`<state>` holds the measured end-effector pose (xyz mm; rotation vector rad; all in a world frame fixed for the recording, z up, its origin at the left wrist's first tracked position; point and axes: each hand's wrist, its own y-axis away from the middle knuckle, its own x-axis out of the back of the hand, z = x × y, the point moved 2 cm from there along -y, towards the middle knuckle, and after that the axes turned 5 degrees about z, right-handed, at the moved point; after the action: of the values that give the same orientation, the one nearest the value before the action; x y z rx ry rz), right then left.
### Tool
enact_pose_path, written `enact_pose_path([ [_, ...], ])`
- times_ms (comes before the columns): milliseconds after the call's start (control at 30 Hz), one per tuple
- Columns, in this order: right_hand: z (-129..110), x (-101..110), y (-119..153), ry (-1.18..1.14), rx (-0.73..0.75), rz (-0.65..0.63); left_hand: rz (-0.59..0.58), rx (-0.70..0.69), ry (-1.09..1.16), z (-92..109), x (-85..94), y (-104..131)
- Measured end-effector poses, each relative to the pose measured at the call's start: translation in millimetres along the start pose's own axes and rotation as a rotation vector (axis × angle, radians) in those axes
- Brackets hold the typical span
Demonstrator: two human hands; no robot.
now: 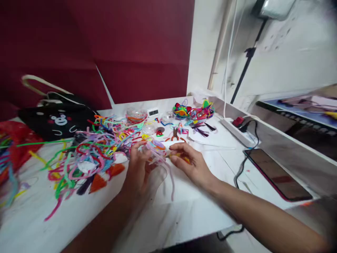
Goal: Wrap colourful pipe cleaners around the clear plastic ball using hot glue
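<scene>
My left hand (pixel 138 168) is closed around a roundish bundle of pipe cleaners (pixel 158 151) in lilac, pink, blue and orange. One long lilac strand hangs from it toward the table. Just to its right, my right hand (pixel 191 163) has thumb and fingertips drawn together; what they pinch is blurred. A bit of yellow and orange shows beneath those fingers, and I cannot tell whether it is held. Beyond the hands lie orange-handled pliers (pixel 175 134). A tangled heap of coloured pipe cleaners (pixel 89 154) spreads to the left, with orange felt-like pieces (pixel 98 182) at its near edge.
At the back are clear plastic balls (pixel 149 128), a small digital timer (pixel 153 112) and finished-looking colourful ornaments (pixel 197 114) with dark tassels (pixel 201 130). A black bag (pixel 59 119) stands back left. To the right are a phone (pixel 279 174), a power strip (pixel 239 133) and a black cable (pixel 240 168).
</scene>
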<state>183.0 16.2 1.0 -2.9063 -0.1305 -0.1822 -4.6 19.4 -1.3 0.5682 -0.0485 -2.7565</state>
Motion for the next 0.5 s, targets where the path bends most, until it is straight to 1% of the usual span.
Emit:
enact_pose_path([
  [133,1.7,-10.5,8.7,0.045,0.106,0.012,-0.007,0.001,0.012,-4.2,-2.2,3.2],
  [300,10.4,-18.2,12.6,0.155,0.143,0.026,-0.029,0.023,0.007,-6.7,-5.1,10.8],
  [500,17.6,-19.8,11.3,0.218,0.201,0.044,-0.041,0.054,0.023,-12.7,-9.6,16.3],
])
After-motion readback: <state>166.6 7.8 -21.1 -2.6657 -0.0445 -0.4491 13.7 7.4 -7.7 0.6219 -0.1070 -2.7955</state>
